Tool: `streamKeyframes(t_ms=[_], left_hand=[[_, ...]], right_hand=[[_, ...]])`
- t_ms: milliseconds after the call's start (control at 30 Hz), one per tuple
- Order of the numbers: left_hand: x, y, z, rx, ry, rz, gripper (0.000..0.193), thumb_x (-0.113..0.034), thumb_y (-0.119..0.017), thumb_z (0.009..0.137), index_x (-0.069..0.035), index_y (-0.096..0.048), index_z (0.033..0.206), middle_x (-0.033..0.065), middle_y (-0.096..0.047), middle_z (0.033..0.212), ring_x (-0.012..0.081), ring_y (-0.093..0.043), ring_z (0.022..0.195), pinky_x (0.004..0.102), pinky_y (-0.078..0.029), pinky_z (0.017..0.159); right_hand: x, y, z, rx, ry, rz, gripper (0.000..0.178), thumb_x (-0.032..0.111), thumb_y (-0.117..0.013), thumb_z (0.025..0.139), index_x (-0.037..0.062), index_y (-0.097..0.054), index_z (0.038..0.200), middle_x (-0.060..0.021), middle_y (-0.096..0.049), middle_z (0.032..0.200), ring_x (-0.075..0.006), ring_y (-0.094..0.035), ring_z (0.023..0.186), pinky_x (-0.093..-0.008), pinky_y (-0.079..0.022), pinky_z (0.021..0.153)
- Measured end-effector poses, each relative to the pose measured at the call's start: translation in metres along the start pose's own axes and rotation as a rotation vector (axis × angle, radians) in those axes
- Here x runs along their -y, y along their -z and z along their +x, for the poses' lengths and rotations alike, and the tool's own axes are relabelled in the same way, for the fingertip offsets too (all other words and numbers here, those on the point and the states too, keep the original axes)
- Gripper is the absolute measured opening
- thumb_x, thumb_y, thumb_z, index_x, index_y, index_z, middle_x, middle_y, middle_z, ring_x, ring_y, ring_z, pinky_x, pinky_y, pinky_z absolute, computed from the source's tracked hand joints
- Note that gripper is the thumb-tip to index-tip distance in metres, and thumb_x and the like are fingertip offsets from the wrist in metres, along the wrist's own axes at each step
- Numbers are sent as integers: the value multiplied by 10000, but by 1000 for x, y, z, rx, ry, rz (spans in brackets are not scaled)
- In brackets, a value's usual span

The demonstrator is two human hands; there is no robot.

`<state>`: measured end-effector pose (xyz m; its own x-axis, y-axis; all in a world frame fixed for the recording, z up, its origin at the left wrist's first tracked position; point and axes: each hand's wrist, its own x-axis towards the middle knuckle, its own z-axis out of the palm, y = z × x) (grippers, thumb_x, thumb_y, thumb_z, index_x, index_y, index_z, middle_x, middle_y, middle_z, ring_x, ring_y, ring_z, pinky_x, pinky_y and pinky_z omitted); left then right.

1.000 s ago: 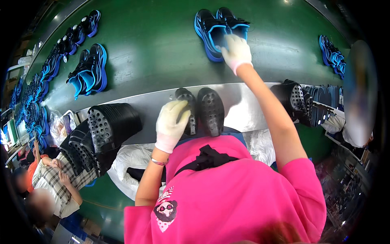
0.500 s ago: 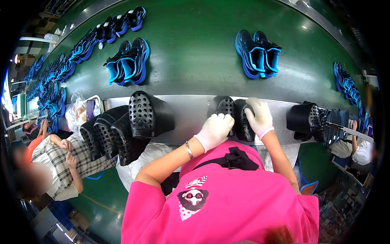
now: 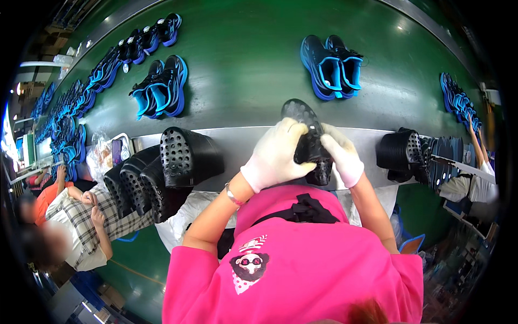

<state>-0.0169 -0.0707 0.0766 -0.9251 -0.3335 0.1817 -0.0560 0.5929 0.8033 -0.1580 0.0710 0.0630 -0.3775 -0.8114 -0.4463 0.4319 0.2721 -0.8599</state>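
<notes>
Since a moment ago, your gloved left hand (image 3: 275,156) and right hand (image 3: 341,155) have lifted the black studded sole (image 3: 308,141) from the grey ledge (image 3: 237,141) and now clasp it from both sides just above that ledge. Keep both thumbs firm on its edges so it stays level. No bins show; stacked black soles (image 3: 162,173) lie left along the ledge, another stack (image 3: 402,154) right.

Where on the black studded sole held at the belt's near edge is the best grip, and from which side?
Judging by its pose, grip the black studded sole across its narrow waist, from both long sides, as the left hand and right hand do now: it lies lengthwise away from the person, with its long edges free.
</notes>
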Motion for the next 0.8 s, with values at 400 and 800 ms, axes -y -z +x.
streamKeyframes(t_ms=[400,800], left_hand=[[38,-48,49,-36,554,-1887,527,-356,-400,976,-15,-368,1377,246,-474,1341,360,-458,1266,467,-400,1046],[49,-81,72,-314,745,-1530,286,-270,-556,905,-36,-550,1069,85,-620,892,184,-610,784,315,-518,708]], right_hand=[[-3,22,21,36,-209,534,248,284,-546,945,83,-600,1080,30,-630,902,-96,-575,738,-256,-472,700],[21,14,14,-258,2,-991,541,535,-570,796,0,-535,868,-217,-639,774,-390,-636,800,-432,-497,751]])
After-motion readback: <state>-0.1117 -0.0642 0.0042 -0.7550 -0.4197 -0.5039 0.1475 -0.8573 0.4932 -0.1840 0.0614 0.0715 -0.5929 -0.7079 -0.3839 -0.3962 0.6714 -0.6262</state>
